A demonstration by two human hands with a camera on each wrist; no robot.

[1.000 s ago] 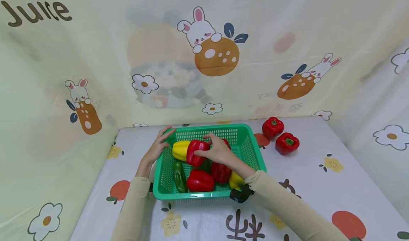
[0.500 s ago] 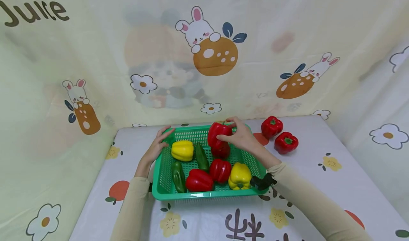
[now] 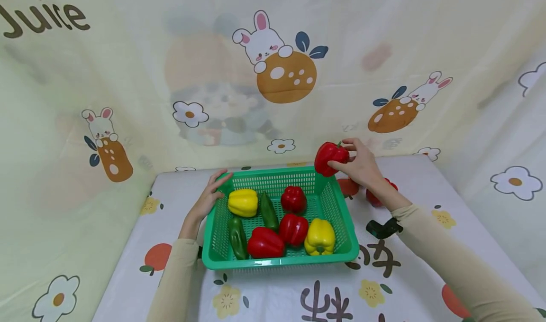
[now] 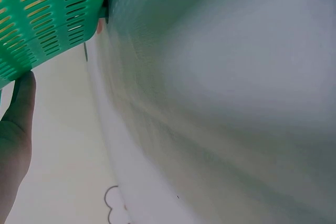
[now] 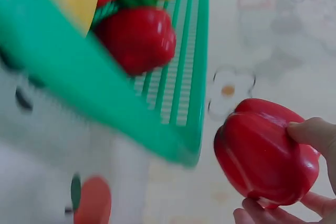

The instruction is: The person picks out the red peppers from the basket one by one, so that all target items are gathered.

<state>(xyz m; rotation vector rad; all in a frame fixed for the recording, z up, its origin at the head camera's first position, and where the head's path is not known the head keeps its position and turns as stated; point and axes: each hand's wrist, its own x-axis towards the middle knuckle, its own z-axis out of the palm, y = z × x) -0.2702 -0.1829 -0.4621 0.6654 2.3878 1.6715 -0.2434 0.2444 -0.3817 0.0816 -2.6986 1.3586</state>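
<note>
My right hand (image 3: 362, 165) holds a red bell pepper (image 3: 327, 158) above the back right corner of the green basket (image 3: 281, 262). In the right wrist view, the thumb presses on top of that pepper (image 5: 260, 153) and fingertips support it below. At the basket's back left corner, my left hand (image 3: 206, 199) rests with fingers extended over the rim. The left wrist view shows one digit against the perforated basket wall (image 4: 52, 17). Inside lie two yellow bell peppers (image 3: 243, 203), two long green vegetables (image 3: 237, 239) and three red bell peppers (image 3: 266, 243).
Right of the basket, another red bell pepper (image 3: 373, 199) sits on the table (image 3: 409, 246), partly hidden by the right wrist. A patterned cloth (image 3: 350, 94) hangs behind and beside the table.
My right hand has lifted a red bell pepper from the basket and carried it right and back past the rim. The left hand stays at the basket's corner.
</note>
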